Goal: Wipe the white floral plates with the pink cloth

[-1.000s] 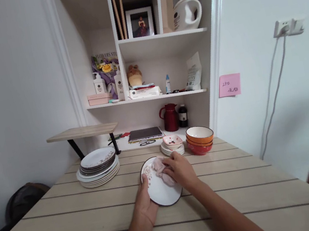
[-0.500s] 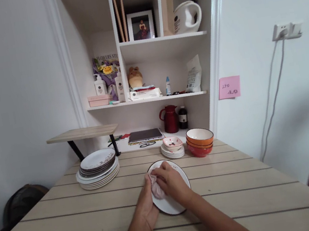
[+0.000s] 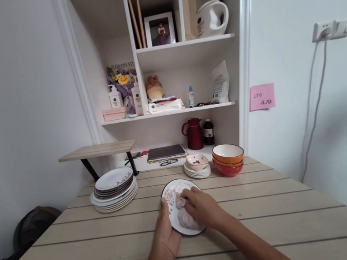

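Far to the left of the small round white ceramic plate with a dark rim (image 3: 174,189), and a little behind it, a stack of wide pale dinner plates with darker ones on top (image 3: 114,189) rests on the pale slatted wooden table (image 3: 81,254). The left hand (image 3: 167,234) grasps the small plate at its near-left edge, thumb hooked over the rim and fingers hidden beneath. The plate sits at the table's middle, directly before the person, and seems tipped up off the boards so that its face points upward and back toward the person. Being round, it has no long axis, and its speckled floral print lies toward the far-left rim. On its face lies a crumpled pale pink cloth (image 3: 184,215), a wad stretched roughly from the plate's centre toward its near edge. The right hand (image 3: 203,207) is closed over the cloth, pressing it to the plate's right half. To wipe well, I judge the left hand should brace the rim firmly while the cloth sweeps in overlapping circles out to the dark edge, with pressure flat rather than through the fingertips. Behind the plate and to its right a small pink patterned bowl (image 3: 196,161) sits on a stack of white saucers (image 3: 197,173). Further right stand nested orange and red bowls (image 3: 229,159).
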`<state>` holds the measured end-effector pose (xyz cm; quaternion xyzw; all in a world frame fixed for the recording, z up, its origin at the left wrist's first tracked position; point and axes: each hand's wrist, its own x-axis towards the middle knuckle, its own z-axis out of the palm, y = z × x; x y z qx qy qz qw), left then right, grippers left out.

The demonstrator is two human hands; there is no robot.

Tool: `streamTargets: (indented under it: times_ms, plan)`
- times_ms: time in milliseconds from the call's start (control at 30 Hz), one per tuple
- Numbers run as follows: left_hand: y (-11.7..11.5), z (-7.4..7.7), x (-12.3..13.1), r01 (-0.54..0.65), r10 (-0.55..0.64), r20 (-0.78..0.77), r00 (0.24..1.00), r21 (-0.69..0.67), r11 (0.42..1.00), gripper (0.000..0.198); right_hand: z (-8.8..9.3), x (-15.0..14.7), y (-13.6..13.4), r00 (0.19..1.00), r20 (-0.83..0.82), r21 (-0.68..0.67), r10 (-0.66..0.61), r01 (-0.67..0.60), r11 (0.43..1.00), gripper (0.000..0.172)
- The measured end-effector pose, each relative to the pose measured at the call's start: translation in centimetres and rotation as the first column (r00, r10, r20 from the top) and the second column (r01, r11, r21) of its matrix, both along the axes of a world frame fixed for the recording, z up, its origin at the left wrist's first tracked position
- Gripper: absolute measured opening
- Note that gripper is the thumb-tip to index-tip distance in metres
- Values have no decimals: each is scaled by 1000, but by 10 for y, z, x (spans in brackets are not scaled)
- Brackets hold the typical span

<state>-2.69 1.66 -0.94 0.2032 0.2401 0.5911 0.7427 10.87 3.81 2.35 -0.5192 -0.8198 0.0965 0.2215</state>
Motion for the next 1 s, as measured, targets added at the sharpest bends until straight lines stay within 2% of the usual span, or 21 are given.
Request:
streamTargets:
  times_ms: [167,300,367,467,667,767,867,933,1000]
  plan:
    - [1,-2,-3,69,-69,8,998,9,998,64,-5,-14,-9,949,-170,9,264,-267,964,38]
    - [2,-3,-4,84,-84,7,996,14,996,70,-6,-8,-6,910,-227,-14,347,-359,933,58]
    - [2,-2,-3,83,-83,14,996,18,996,70,-5,-7,-4,916,-229,16,329,-334,942,58]
    - [1,1,-1,94,-94,11,996,11,996,68,-1,-9,-1,947,-188,125,259,-238,963,48]
    - [-1,2,2,118,-117,-29,993,7,993,67,16,4,8,991,-128,273,-44,77,959,34]
    - [-1,1,1,101,-102,-37,994,-15,995,71,17,19,14,983,-90,249,-157,175,953,34]
    - [-1,1,-1,57,-58,-31,998,-33,998,72,14,29,15,978,25,170,-209,202,965,33]
    - [0,1,-2,17,-18,-20,1000,-37,999,71,10,31,11,973,124,107,-195,182,977,34]
    - [1,0,-3,-23,22,-17,1000,-39,999,68,7,27,5,972,203,60,-122,112,992,35]
